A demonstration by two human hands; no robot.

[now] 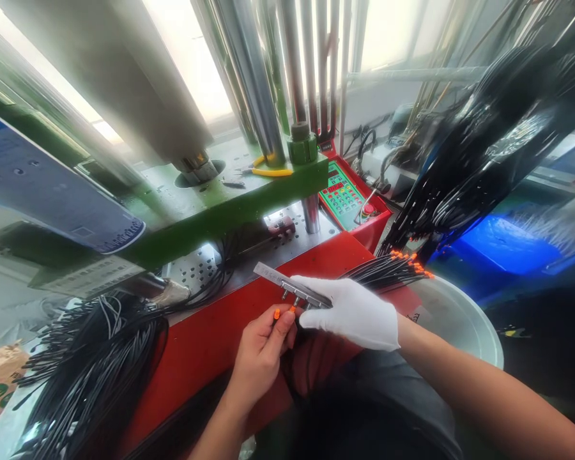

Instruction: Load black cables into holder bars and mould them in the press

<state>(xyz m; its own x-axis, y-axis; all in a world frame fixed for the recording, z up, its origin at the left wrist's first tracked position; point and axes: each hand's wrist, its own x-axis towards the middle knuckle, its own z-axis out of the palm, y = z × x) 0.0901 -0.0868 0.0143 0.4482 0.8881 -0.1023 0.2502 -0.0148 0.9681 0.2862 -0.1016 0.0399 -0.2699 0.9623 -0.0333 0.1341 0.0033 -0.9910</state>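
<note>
My right hand (352,311), in a white glove, grips a narrow grey metal bar (287,286) with small pins hanging from its underside. My bare left hand (263,348) pinches two black cables with orange tips (283,312) and holds the tips just under the bar's pins. The cables trail down toward my lap. Both hands hover over the red front ledge (211,332) of a press machine.
A bundle of black orange-tipped cables (397,265) lies to the right on the ledge, more hang above. A heap of black cables (91,364) sits at left. Behind stand the green machine frame (230,204), steel columns, a control panel (345,198) and a white basin (460,319).
</note>
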